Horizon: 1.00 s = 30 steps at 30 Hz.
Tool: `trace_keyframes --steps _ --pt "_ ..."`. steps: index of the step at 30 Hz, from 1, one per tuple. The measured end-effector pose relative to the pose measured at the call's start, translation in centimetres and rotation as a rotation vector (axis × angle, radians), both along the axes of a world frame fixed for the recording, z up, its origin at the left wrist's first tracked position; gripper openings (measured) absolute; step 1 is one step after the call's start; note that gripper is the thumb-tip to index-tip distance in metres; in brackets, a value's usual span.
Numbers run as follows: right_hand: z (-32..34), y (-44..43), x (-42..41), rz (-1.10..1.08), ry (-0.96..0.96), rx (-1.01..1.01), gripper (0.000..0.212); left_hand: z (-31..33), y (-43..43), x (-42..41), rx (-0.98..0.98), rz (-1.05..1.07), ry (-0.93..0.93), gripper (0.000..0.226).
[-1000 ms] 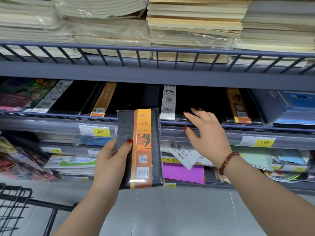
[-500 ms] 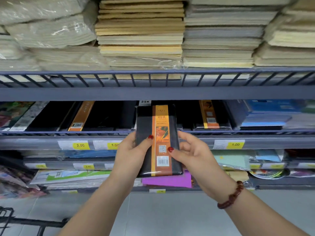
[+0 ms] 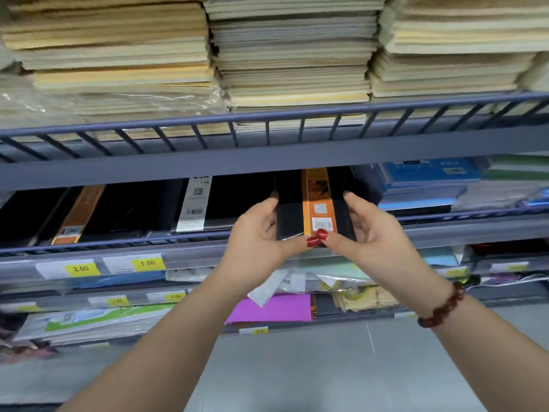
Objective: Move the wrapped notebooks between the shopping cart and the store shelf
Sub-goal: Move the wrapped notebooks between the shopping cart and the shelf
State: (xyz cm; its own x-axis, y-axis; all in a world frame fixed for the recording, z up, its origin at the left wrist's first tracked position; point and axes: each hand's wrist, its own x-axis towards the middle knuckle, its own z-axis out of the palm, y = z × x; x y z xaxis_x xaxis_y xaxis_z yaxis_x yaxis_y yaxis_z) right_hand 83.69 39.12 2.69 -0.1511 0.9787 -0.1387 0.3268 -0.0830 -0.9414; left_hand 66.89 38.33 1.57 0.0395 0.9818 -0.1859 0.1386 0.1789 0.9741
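Gripping the wrapped notebook [image 3: 288,215] by its two long edges, the left hand [image 3: 255,236] and the right hand [image 3: 371,233] are clamping it between curled fingers, with both thumbs meeting at its near short edge. The notebook is lying almost flat, its far end reaching into the middle tier of the store shelf [image 3: 475,230] and its near end projecting over the front rail. By its look it is handling as a light, stiff block. The clear film is probably making it slippery, so holding at the edges is appearing sound, while pulling on the orange band [image 3: 319,203] alone is risking a tear. The upper deck [image 3: 267,165] is cutting off the notebook's far end, and whatever is lying beneath the notebook is hidden. Blur is obscuring the left fingertips. The shopping cart is not showing in view.
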Motion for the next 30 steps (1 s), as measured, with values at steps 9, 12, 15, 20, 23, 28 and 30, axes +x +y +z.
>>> trace_keyframes --steps 9,12,15,20,23,28,30 --pt "-1.1 5.2 1.7 0.082 -0.345 0.133 0.070 -0.8 5.5 1.4 0.114 0.011 0.369 0.100" --pt "-1.5 5.7 1.9 0.088 -0.436 0.168 0.064 -0.8 5.8 1.6 0.156 0.009 0.468 0.093" --pt "-1.9 5.5 2.0 0.087 -0.469 0.177 0.062 -0.6 5.5 1.5 0.213 -0.005 0.579 0.087" --pt "-2.7 5.1 2.9 0.136 -0.494 0.276 0.064 -1.4 4.5 0.6 0.183 -0.014 0.581 0.083" --pt "-3.1 5.1 3.0 0.134 -0.501 0.319 0.065 -1.8 4.4 0.4 0.158 0.008 0.567 0.080" --pt "-3.8 5.0 3.1 0.114 -0.552 0.348 0.063 -1.8 4.0 0.7 0.182 0.050 0.560 0.073" --pt "-3.7 5.0 3.1 0.138 -0.565 0.337 0.063 -1.8 3.9 0.9 0.190 0.051 0.569 0.071"
